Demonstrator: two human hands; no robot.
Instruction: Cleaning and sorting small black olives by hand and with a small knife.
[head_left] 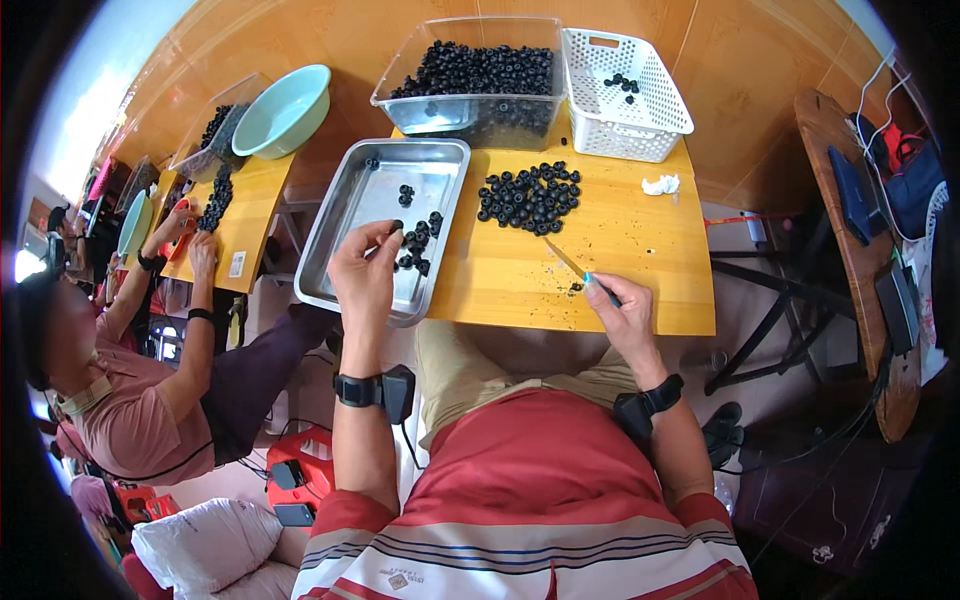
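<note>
My left hand [362,272] is over the metal tray [327,222], thumb and fingers pinched on a small black round part [397,225]. Several similar black parts lie in the tray, some just beyond and beside the fingertips. My right hand [626,314] is closed around the blue handle of a thin-bladed knife [566,258]. Its blade points away from me, up and to the left, toward a pile of black ring-like parts [530,197] on the yellow table [640,260]. Small dark scraps are scattered under the blade.
A clear bin [567,75] full of black parts stands at the back, beside a white perforated basket [630,140] holding a few. Crumpled white tissue [661,186] lies at right. On the left, a co-worker [150,400] handles similar parts near a green basin [285,110].
</note>
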